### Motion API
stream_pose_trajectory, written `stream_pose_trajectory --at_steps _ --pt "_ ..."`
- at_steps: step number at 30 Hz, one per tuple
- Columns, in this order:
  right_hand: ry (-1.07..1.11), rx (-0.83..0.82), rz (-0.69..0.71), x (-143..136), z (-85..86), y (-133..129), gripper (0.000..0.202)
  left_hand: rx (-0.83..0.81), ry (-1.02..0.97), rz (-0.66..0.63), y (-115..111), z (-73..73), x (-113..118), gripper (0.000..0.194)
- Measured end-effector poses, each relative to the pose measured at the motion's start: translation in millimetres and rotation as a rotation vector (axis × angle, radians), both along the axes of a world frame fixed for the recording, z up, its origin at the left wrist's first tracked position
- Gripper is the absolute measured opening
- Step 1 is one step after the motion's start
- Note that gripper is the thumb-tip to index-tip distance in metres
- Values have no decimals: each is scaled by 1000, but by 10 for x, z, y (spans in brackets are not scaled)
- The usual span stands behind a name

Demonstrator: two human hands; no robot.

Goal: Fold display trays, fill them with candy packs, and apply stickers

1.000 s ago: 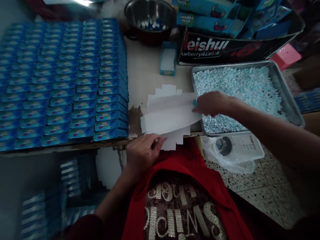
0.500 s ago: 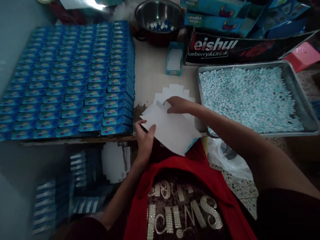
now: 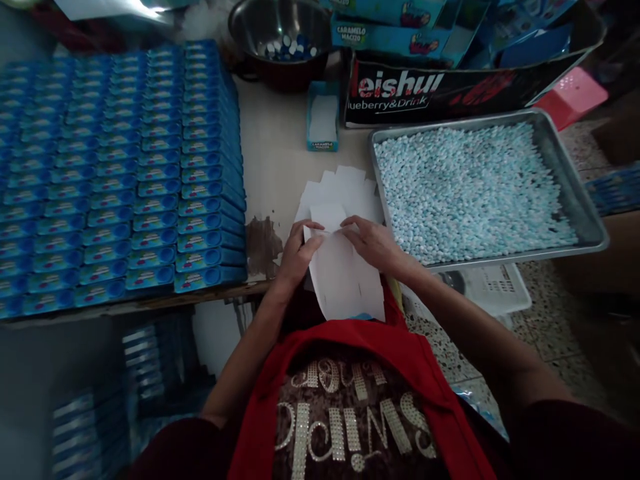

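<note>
A white cardboard box blank (image 3: 345,280) is held between my two hands at the table's front edge, its white side up and a bit of blue print at its lower edge. My left hand (image 3: 296,257) grips its left side, thumb on top near a fold. On the right side of the same fold, my right hand (image 3: 373,243) pinches the card with fingers bent. An end flap sticks out past the fold. Beneath and behind lie more white blanks (image 3: 345,183), fanned out on the table.
Rows of blue printed boxes (image 3: 115,180) cover the left. A metal tray (image 3: 597,230) of pale blue candies stands right. Behind are a small open box (image 3: 323,117), a metal bowl (image 3: 280,60) and a black carton (image 3: 395,100). More boxes sit below the table.
My right hand has come down and back to the blank's right side. The blank has turned straighter and now bends along a fold. The view has shifted to the right.
</note>
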State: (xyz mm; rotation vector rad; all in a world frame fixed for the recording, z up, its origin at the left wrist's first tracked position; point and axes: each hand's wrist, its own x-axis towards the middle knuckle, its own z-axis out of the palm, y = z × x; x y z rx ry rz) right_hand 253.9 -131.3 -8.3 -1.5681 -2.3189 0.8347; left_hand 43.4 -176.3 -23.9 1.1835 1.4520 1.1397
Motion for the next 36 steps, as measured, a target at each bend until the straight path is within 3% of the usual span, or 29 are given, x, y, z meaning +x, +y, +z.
stream_pose_trajectory --at_steps 3,7,10,12,14,15,19,22,27,29,32,36 --pt "-103 32 -58 -11 -23 33 38 -27 -120 18 70 -125 51 26" --pt "-190 82 -45 -58 -57 58 36 93 -92 50 113 -330 114 27" --pt "-167 78 -74 -105 -64 72 40 193 -49 126 132 -390 118 48" --pt "-115 99 -140 -109 -72 65 49 234 15 163 132 -364 108 55" --pt "-73 109 -154 -76 -83 46 56 225 104 152 117 -308 101 41" --pt "-62 107 -127 -47 -84 36 56 218 139 147 107 -278 102 34" --pt "-93 66 60 81 -19 44 58 178 199 170 89 -209 124 38" --pt "-160 28 147 96 85 107 64 103 235 194 116 -195 158 26" --pt "-265 16 150 -34 222 165 70 25 175 222 156 -116 241 12" --pt "-291 -7 124 -62 268 171 68 -20 173 182 179 -59 230 11" --pt "-232 -86 125 -46 355 254 53 -69 238 78 253 26 133 27" --pt "-197 -282 150 -57 462 546 48 -144 427 -106 389 105 -40 10"
